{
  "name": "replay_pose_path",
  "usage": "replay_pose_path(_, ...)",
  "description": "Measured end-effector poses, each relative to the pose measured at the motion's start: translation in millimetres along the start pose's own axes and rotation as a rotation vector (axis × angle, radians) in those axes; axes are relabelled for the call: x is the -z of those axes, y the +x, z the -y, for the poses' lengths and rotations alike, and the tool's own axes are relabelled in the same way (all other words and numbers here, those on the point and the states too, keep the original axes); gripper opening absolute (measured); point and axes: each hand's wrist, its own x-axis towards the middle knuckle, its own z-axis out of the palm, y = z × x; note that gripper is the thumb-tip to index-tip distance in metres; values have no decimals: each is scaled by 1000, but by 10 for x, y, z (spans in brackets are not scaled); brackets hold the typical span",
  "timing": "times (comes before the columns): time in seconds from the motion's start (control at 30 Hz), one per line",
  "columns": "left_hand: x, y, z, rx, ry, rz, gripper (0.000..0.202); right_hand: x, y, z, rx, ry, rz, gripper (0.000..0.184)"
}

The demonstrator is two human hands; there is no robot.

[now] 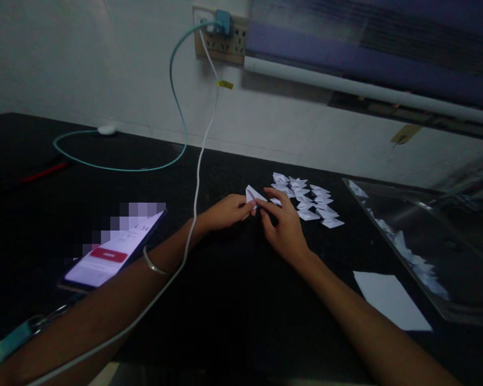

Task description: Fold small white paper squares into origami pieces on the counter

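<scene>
My left hand (226, 211) and my right hand (282, 225) meet over the black counter (233, 300), both pinching a small folded white paper piece (253, 194) between the fingertips. Just beyond my right hand lies a cluster of several folded white paper pieces (308, 201). A metal bangle (153, 264) circles my left wrist.
A lit phone (112, 252) lies left of my left arm. A white cable (197, 177) and a teal cable (173, 91) run from a wall socket (221, 37). A flat white sheet (390, 300) lies at right, beside a clear plastic bag (418, 252) holding paper pieces.
</scene>
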Motion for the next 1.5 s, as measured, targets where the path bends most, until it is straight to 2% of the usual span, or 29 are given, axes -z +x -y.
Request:
replay_pose_path(0.2, 32, -25, -72, -8, -246, 90, 35, 50, 9, -37, 117, -127, 63, 39)
replay_pose_path(0.3, 23, -29, -132, 26, -256, 48, 44, 70, 19, -17, 136, -167, 90, 42)
replay_pose_path(0.47, 4, -9, -123, 167, -141, -78, 49, 49, 15, 16, 170, -161, 166, 49)
replay_pose_path(0.57, 9, -4, -82, 165, -134, -99, 50, 22, 5, 23, 171, -94, 163, 51)
replay_pose_path(0.63, 15, -6, -76, 131, -129, -90, 49, 16, 4, 29, 140, -24, 126, 46)
replay_pose_path(0.83, 20, -15, -109, 80, -87, -35, 48, 19, 30, 28, -52, 163, -96, 25)
replay_pose_path(0.97, 25, -18, -67, -17, -73, 48, 41, -7, 20, 16, -107, 206, -85, 23)
replay_pose_path(1.1, 33, -16, -4, -50, -109, 103, 40, -20, 5, 23, -112, 248, -82, 21)
replay_pose_path(1.27, 27, -13, 6, -41, -227, 120, 30, -33, 23, 30, -220, 276, -108, 19)
replay_pose_path(1.5, 19, -26, -43, 11, -97, 93, 35, -82, 35, -7, -338, 399, -96, 20)
